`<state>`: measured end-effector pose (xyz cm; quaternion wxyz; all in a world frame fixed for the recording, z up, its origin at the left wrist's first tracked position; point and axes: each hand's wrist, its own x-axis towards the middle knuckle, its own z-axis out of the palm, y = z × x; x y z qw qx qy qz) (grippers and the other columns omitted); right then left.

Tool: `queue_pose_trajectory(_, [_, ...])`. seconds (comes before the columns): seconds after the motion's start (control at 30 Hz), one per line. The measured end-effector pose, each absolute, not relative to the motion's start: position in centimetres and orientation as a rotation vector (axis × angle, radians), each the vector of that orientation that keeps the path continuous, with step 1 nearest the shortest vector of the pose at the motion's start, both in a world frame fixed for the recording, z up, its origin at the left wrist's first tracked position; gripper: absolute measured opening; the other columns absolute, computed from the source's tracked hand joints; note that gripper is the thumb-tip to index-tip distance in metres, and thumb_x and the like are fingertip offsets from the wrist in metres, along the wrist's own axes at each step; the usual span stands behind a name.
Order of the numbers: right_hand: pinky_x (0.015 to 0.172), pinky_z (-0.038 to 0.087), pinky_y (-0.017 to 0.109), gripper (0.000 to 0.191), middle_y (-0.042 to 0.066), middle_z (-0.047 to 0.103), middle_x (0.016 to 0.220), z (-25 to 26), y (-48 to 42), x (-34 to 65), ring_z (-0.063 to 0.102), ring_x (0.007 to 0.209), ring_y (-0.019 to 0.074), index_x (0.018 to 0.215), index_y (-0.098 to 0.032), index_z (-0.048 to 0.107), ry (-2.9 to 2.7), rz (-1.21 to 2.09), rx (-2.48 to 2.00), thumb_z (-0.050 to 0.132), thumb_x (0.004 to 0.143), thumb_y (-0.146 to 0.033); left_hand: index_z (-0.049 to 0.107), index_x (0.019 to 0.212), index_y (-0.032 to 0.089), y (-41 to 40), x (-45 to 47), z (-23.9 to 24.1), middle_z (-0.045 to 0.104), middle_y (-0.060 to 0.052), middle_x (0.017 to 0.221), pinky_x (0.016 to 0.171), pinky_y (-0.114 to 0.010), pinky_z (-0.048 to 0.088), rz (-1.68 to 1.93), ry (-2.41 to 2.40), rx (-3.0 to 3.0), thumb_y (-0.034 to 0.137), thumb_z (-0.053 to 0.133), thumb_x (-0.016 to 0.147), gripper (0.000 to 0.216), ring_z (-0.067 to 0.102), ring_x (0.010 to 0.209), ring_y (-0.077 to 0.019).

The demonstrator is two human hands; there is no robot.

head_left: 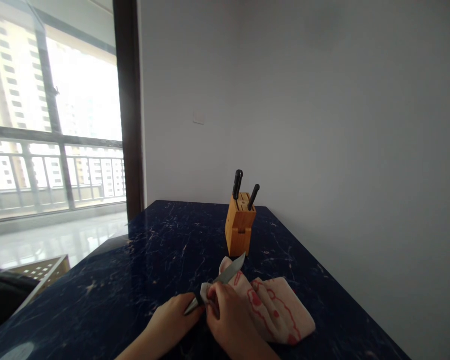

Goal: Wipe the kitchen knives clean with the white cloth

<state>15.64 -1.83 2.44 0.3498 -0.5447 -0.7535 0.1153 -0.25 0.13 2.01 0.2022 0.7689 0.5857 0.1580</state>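
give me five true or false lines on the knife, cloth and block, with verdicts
1. The left hand holds the knife. True.
2. The right hand pinches the cloth near the knife. True.
3. The cloth is plain, with no pattern. False: it has red markings.
4. Two black handles stick up from the wooden block. True.
5. The wooden block lies on its side. False: it stands upright.

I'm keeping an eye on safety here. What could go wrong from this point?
The right hand pinches the cloth close to the bare knife blade, so it might slip and get cut. The blade's tip points toward the wooden knife block and could nick it if pushed forward.
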Motion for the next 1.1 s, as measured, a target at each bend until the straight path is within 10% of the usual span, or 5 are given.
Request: queue_pose_trajectory(1.1, [0.074,0.041,0.026,0.012,0.003,0.062,0.085,2.7,-0.3,17.3,0.057,0.082,0.0158,0.084,-0.02,0.054,-1.814,0.337,-1.358,0.045,0.078,-0.017,0.058,0.071,0.024,-0.3,0.0,2.3,0.066,0.001,0.071,0.053,-0.021,0.031,0.407,1.651,2.242,0.044,0.037,0.082,0.031,0.062,0.067,-0.0164])
